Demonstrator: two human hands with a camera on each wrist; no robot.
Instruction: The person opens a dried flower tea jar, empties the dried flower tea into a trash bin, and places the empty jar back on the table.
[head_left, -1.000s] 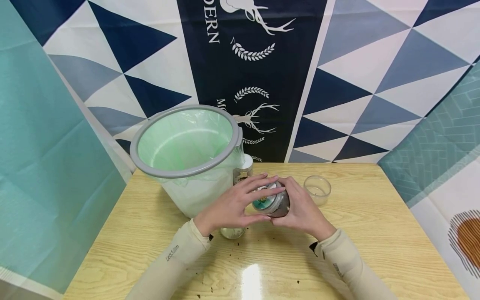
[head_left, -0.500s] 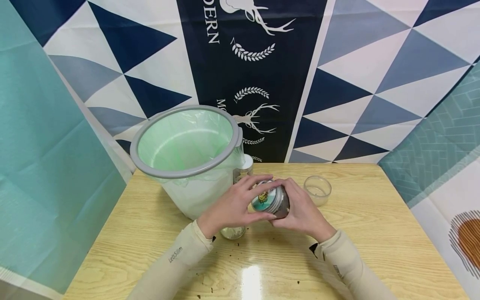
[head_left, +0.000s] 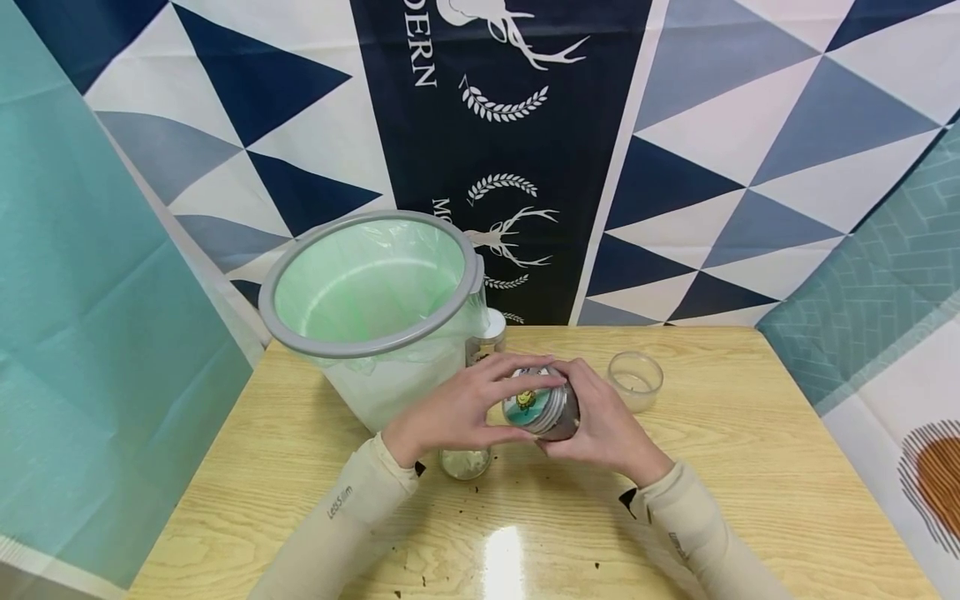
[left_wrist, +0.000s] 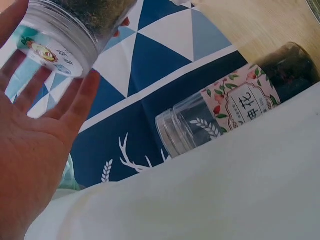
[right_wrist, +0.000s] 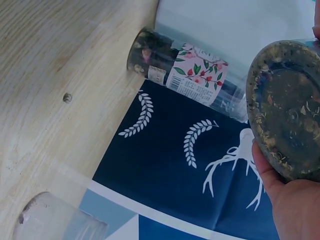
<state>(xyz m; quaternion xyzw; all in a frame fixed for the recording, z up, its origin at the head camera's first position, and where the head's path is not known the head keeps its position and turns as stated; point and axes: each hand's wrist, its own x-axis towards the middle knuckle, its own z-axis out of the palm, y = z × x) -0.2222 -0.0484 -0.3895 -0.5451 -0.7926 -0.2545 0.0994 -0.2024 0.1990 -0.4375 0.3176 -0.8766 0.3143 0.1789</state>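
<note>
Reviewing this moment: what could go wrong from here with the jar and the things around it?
The jar is tilted between the left hand and right hand; if its lid comes loose, the dark contents might spill.
The left wrist overlaps a clear container in the head view, so lowering that arm may knock it.
The clear cup near the right hand could also be bumped.

Wood-grain table (head_left: 750,517) w/ bright light patch (head_left: 502,562); back wall (head_left: 750,125) in blue/wht triangles, dk deer panel (head_left: 517,150) mid; L wall (head_left: 112,333) teal, R wall (head_left: 892,250) teal/wht.
</note>
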